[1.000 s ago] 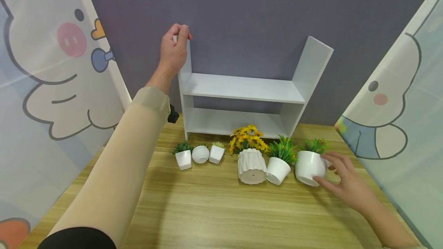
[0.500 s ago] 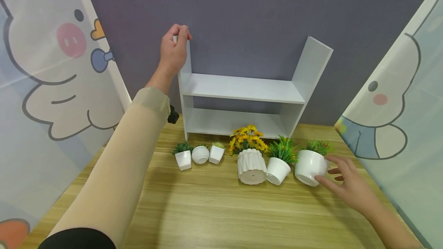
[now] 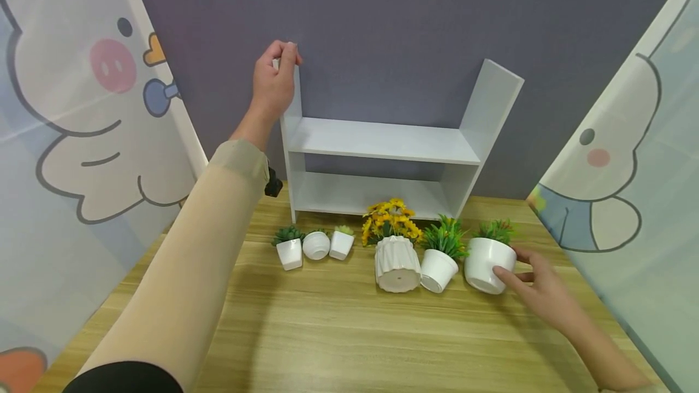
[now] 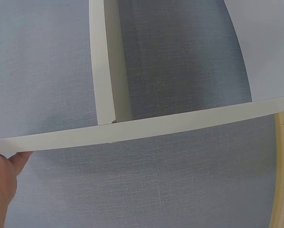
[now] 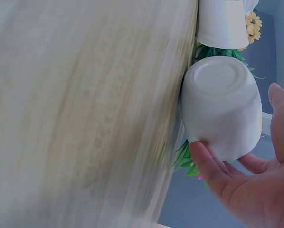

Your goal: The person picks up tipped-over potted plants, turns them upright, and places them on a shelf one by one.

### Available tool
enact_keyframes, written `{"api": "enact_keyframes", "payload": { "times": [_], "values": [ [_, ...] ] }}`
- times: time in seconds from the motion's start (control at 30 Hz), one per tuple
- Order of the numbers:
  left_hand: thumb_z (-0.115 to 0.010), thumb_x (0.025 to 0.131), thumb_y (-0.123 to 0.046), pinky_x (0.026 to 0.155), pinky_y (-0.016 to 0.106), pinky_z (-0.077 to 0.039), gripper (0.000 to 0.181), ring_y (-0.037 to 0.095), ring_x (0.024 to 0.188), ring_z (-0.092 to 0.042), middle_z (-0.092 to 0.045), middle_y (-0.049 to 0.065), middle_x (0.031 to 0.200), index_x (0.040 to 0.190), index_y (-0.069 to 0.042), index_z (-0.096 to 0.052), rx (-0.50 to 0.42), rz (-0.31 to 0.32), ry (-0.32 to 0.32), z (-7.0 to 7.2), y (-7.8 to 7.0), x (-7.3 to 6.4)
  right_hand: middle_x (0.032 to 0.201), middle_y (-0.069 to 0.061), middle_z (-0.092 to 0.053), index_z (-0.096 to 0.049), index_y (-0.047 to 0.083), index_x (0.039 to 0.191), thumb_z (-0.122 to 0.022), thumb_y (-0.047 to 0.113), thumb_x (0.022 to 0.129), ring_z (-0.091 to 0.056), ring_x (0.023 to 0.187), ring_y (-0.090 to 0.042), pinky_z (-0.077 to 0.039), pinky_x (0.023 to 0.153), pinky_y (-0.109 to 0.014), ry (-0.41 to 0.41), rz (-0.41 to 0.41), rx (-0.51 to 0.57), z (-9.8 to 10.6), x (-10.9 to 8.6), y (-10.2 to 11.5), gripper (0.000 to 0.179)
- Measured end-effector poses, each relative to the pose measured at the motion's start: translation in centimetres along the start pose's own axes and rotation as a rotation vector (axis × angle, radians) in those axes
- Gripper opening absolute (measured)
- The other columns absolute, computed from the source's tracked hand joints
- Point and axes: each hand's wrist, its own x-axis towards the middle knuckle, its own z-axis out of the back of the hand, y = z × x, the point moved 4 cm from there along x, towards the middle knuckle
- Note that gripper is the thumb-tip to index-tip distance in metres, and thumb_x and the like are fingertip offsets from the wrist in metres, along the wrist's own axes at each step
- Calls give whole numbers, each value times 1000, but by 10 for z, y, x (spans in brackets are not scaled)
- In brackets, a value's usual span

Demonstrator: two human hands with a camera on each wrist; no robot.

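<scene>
My left hand (image 3: 275, 77) grips the top of the left side panel of a white two-tier shelf (image 3: 382, 138); the left wrist view shows the thumb beneath the panel's edge (image 4: 146, 130). At the far right of the row, my right hand (image 3: 546, 287) cups a round white pot (image 3: 488, 265) holding a green plant (image 3: 496, 231). The pot lies tipped, its base toward me. In the right wrist view, fingers (image 5: 211, 168) touch the pot's side, while the thumb (image 5: 279, 97) stands apart from it.
Left of that pot lie a white pot with green-orange leaves (image 3: 438, 268) and a ribbed pot (image 3: 397, 265) with yellow flowers (image 3: 393, 218). Several small succulent pots (image 3: 289, 253) lie farther left. A grey wall (image 3: 382, 29) backs the wooden table (image 3: 349, 338); printed panels flank both sides.
My right hand drew slightly off the pot, then came back, its fingers now farther behind the side. The pot shifted slightly. My left hand keeps its hold on the shelf.
</scene>
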Motion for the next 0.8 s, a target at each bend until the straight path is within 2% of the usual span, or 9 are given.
{"api": "enact_keyframes", "payload": {
  "times": [0.13, 0.33, 0.53, 0.8],
  "values": [
    [-47, 118, -35, 102, 28, -36, 31, 7, 114, -51, -57, -12, 106, 93, -23, -60, 10, 10, -1, 0, 0, -1, 152, -47, -43, -29, -18, 160, -68, 32, 111, -71, 113, -58, -62, 71, -28, 6, -33, 19, -3, 3, 0, 80],
    [-48, 118, -36, 98, 28, -35, 30, 7, 111, -51, -57, -12, 106, 93, -24, -60, 4, 2, -1, 1, 3, 0, 151, -51, -41, -17, -19, 162, -66, 35, 112, -62, 125, -64, -61, 76, -28, 39, -70, 22, -10, 6, 1, 88],
    [-48, 118, -36, 97, 27, -36, 30, 7, 110, -51, -58, -13, 105, 92, -24, -59, 1, -11, -4, 2, 5, 2, 150, -55, -40, -3, -15, 166, -58, 41, 115, -70, 118, -57, -62, 75, -31, 78, -150, 60, -12, 9, 0, 94],
    [-49, 117, -37, 98, 28, -37, 30, 7, 112, -52, -58, -12, 105, 92, -25, -59, 0, -19, -1, 1, 2, 2, 154, -54, -35, 1, -13, 167, -56, 48, 114, -69, 122, -53, -65, 78, -35, 103, -215, 118, -11, 9, -3, 99]
  ]
}}
